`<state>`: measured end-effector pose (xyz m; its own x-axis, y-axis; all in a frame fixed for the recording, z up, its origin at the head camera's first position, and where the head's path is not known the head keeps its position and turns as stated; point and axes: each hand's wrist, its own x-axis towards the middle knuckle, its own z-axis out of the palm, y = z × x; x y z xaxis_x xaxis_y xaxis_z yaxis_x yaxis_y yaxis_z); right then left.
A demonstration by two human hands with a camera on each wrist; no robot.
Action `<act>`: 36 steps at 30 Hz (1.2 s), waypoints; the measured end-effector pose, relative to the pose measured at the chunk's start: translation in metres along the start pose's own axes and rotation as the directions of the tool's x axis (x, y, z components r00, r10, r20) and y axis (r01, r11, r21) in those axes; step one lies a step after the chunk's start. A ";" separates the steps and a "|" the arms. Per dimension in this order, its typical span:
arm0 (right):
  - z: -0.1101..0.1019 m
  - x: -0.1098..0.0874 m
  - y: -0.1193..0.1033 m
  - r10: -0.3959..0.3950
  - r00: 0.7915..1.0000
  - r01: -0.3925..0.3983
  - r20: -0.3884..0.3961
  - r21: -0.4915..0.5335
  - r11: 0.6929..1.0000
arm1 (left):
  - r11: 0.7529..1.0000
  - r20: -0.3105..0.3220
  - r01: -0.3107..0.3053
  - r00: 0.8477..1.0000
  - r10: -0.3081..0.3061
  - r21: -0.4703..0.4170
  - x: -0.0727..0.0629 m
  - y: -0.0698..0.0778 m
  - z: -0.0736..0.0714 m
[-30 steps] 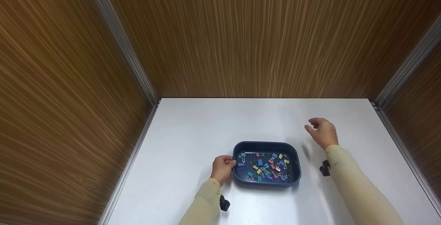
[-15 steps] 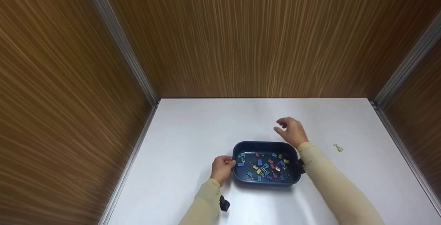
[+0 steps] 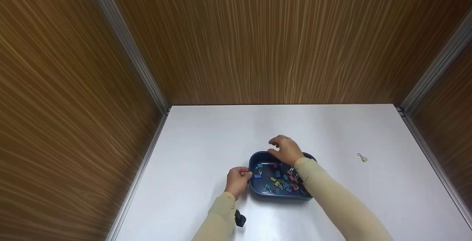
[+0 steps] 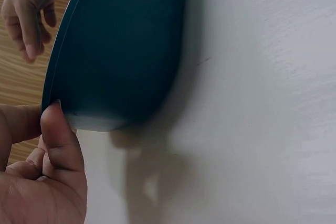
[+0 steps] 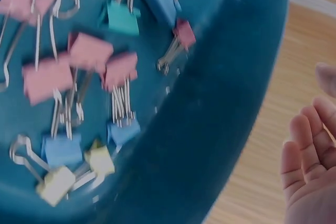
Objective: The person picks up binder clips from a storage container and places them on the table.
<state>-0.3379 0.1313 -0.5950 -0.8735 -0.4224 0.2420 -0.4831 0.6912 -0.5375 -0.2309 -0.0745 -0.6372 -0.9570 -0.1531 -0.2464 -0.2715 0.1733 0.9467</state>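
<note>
Pinching the left rim of a dark blue round-cornered tray [image 3: 284, 198] between thumb and fingers of the left hand [image 3: 237, 182]. Holding the right hand [image 3: 288, 151] loosely curved over the tray's far edge, with a gap between thumb and fingertips (cannot tell how high above the rim). Have the tray on the white table [image 3: 206, 137], with pink, blue, teal and yellow binder clips [image 5: 47, 80] scattered inside, partly hidden by the right sleeve [image 3: 339, 196]. Can see a lone yellow binder clip [image 3: 364, 159] on the table, well to the tray's right. Can see wood-grain panels [image 3: 236, 41] behind.
</note>
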 end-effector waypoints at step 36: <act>0.069 -0.003 -0.024 -0.187 0.894 0.294 0.408 -0.218 0.931 | 1.000 -0.020 -0.015 1.000 0.015 0.001 0.000 0.001 0.000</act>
<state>-0.3200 0.0758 -0.6387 -0.6659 -0.7460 -0.0130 -0.7196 0.6467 -0.2528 -0.2316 -0.0742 -0.6364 -0.9589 -0.1695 -0.2277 -0.2568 0.1767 0.9502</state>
